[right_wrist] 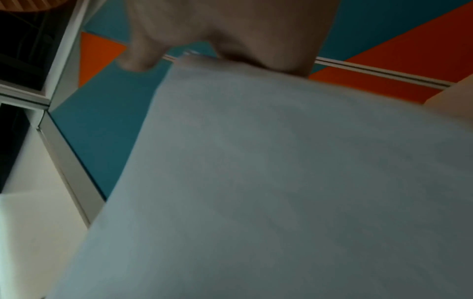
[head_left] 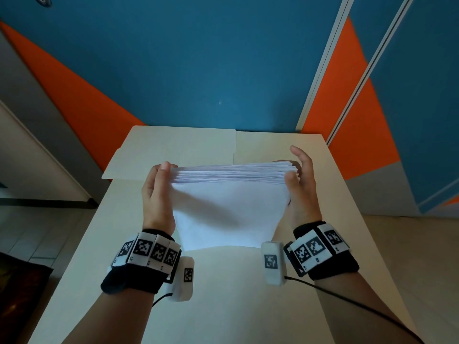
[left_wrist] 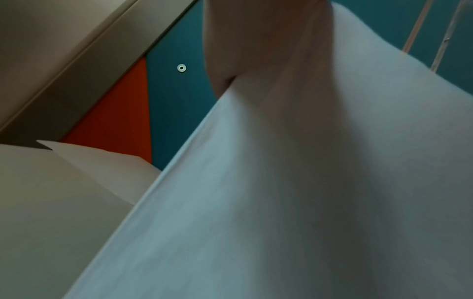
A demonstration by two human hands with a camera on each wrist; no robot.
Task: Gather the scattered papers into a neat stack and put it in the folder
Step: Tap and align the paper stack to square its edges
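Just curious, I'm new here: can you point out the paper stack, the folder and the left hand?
paper stack (head_left: 228, 209), head view, front sheet
folder (head_left: 178, 142), head view, bare upper flap
left hand (head_left: 156, 194), head view, back of hand

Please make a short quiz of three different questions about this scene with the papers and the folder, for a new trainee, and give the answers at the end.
1. True or false: the stack lies flat on the table.
2. Multiple choice: where is the folder? A) under the stack, in the hands; B) on the table's far left part, beyond the stack; C) on the floor.
3. Which hand holds which side of the stack?

Key:
1. False: it is held tilted, its upper edge raised and showing the sheet edges.
2. B.
3. The left hand holds the left side and the right hand holds the right side.
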